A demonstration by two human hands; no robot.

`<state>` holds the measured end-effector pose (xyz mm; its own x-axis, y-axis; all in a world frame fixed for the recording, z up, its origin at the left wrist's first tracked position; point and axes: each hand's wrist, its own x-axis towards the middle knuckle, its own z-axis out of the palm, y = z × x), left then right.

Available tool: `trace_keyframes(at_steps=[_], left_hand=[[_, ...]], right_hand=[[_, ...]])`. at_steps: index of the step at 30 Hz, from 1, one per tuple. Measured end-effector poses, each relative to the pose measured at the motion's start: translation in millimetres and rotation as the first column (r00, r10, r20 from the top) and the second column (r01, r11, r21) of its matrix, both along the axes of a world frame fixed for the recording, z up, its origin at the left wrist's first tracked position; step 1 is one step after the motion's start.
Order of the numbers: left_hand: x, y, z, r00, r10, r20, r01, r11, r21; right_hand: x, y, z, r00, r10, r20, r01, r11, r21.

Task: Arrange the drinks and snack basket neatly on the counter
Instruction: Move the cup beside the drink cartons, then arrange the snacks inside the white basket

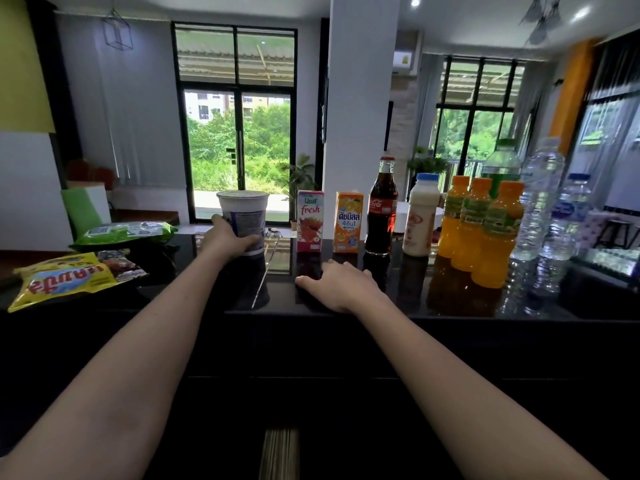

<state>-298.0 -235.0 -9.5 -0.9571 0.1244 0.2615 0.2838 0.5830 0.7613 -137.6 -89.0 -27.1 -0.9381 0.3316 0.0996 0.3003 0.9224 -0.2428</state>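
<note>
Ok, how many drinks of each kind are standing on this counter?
Cardboard drink cartons: 2
Orange plastic juice bottles: 3
Clear plastic bottles: 3
Dark glass cola bottle: 1
White plastic milk bottle: 1
White foil-lidded cup: 1
Total: 11

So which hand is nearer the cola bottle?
Right. The right hand rests on the counter just in front of the cola bottle; the left hand grips the cup further left.

A white pillar rises mid-room, a potted plant just left of its base. Further left, black-framed glass doors show green trees. An air conditioner hangs high, right of the pillar.
</note>
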Motion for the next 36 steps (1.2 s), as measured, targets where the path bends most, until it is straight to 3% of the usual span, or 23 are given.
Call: trace_keyframes(at_steps=[24,29,32,36], left_hand=[[26.1,23.1,3.1,0.998,-0.046,-0.037,0.038,0.982,-0.187],[46.8,-23.7,16.6,0.994,-0.05,-0.098,0.026,0.971,-0.237],[58.9,-67.1,26.8,0.991,-0.029,-0.129,-0.005,0.967,-0.256],[70.7,-124.9,37.0,0.985,0.044,-0.166,-0.084,0.966,-0.243]], right_hand=[[0.6,5.4,-0.7,0.999,-0.008,-0.04,0.007,1.0,-0.026],[6.9,3.8,1.3,0.999,-0.015,-0.041,0.013,0.999,-0.045],[10.2,1.5,1.0,0.99,-0.025,-0.138,0.016,0.997,-0.071],[18.2,-8.0,4.5,0.967,-0.044,-0.249,0.056,0.997,0.044]])
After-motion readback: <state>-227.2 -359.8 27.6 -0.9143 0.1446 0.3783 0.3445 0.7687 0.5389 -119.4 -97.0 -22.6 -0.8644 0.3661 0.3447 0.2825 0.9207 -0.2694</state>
